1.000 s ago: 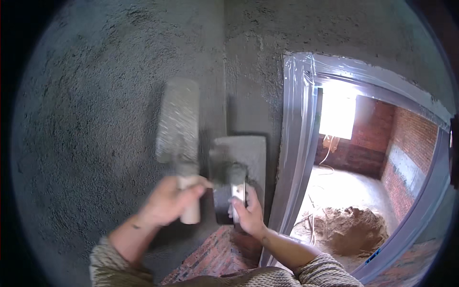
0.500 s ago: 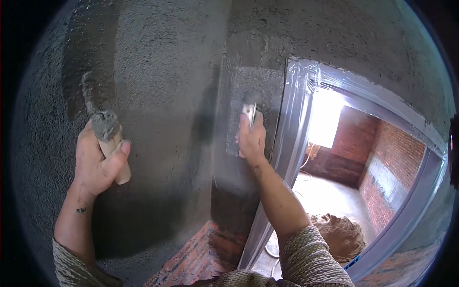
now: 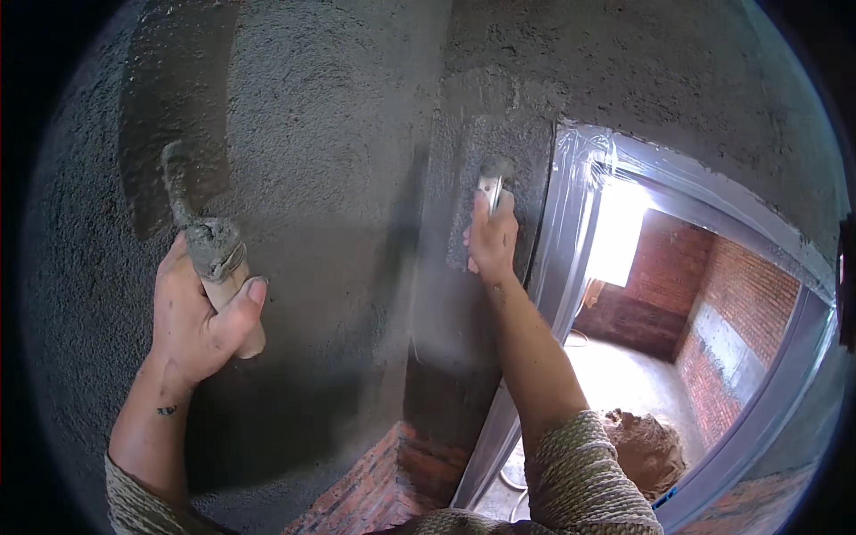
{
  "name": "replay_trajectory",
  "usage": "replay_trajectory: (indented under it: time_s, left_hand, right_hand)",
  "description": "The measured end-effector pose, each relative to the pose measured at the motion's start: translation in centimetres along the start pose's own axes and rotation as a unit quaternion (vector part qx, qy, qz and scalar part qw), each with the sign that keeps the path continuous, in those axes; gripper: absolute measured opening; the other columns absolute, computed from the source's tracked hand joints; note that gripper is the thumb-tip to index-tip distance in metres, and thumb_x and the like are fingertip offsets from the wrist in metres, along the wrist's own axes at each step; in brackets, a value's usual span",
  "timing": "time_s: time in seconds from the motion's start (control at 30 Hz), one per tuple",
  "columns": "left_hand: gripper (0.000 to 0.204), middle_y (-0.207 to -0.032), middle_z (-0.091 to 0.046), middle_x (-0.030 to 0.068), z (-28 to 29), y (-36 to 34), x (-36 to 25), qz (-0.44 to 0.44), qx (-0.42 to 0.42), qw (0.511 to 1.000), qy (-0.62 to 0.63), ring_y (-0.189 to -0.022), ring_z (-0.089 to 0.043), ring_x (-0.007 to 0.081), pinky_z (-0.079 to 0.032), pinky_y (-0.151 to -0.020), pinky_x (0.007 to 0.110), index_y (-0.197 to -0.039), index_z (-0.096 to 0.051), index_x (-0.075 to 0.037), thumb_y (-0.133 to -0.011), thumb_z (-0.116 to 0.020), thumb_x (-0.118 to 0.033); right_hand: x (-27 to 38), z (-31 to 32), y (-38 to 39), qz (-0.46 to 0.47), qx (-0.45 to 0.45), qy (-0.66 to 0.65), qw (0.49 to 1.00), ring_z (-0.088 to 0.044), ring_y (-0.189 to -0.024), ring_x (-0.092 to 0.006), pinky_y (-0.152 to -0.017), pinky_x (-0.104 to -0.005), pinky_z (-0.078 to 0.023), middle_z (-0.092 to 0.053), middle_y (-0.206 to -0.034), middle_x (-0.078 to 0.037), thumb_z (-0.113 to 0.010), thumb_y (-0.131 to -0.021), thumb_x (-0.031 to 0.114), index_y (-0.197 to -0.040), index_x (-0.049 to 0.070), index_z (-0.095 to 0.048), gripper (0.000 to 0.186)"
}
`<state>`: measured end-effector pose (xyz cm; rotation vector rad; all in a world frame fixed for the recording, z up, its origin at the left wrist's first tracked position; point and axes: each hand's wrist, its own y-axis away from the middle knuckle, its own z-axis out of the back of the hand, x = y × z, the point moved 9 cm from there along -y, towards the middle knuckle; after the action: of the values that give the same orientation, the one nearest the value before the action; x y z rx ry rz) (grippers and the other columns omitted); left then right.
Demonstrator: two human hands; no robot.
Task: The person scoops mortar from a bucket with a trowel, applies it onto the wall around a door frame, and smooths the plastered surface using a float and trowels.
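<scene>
Matt, rough-grained plaster [image 3: 312,134] borders a door frame [image 3: 555,276] sheathed in glossy plastic film [image 3: 581,147]; beyond the frame, coarse brick [image 3: 747,283] and a crumbly heap [image 3: 655,453]. Left of the frame, a wet-glossy trowel blade [image 3: 178,89] and its smooth handle [image 3: 226,291], caked with mortar [image 3: 212,245].

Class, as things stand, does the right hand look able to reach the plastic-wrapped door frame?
Probably yes: the door frame stands just right of the right hand with nothing visibly blocking, though that hand grips a plastering trowel's handle.

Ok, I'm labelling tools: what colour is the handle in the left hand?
The handle is pale beige, with grey mortar at its upper end; best in head view.
</scene>
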<state>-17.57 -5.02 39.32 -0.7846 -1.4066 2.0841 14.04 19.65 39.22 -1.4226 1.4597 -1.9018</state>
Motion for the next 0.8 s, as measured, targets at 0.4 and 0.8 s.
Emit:
replay_trajectory:
  time_s: [0.4, 0.8]
  left_hand:
    - [0.019, -0.075, -0.055, 0.0078, 0.4, 0.0, 0.1, 0.001, 0.000, 1.000, -0.001, -0.072, -0.047, 0.0244, -0.040, -0.070, 0.036, -0.068, -0.052, -0.008, -0.072, -0.063, -0.023]
    - [0.023, -0.077, -0.056, 0.0090, 0.3, -0.1, -0.1, -0.018, -0.005, 1.000, -0.020, -0.072, -0.047, 0.0240, -0.041, -0.069, 0.035, -0.071, -0.054, -0.007, -0.071, -0.063, -0.028]
  right_hand:
    - [5.9, -0.1, -7.1, -0.024, -0.009, -0.051, 0.998, -0.053, -0.047, -0.0239, -0.044, -0.0376, -0.042, -0.055, -0.062, -0.013, -0.044, -0.094, 0.034, -0.101, 0.000, -0.047, 0.035]
    - [9.1, 0.1, -13.8, -0.032, -0.012, -0.050, 0.998, -0.051, -0.044, -0.0236, -0.040, -0.0361, -0.040, -0.056, -0.060, -0.013, -0.042, -0.093, 0.038, -0.090, -0.002, -0.051, 0.040]
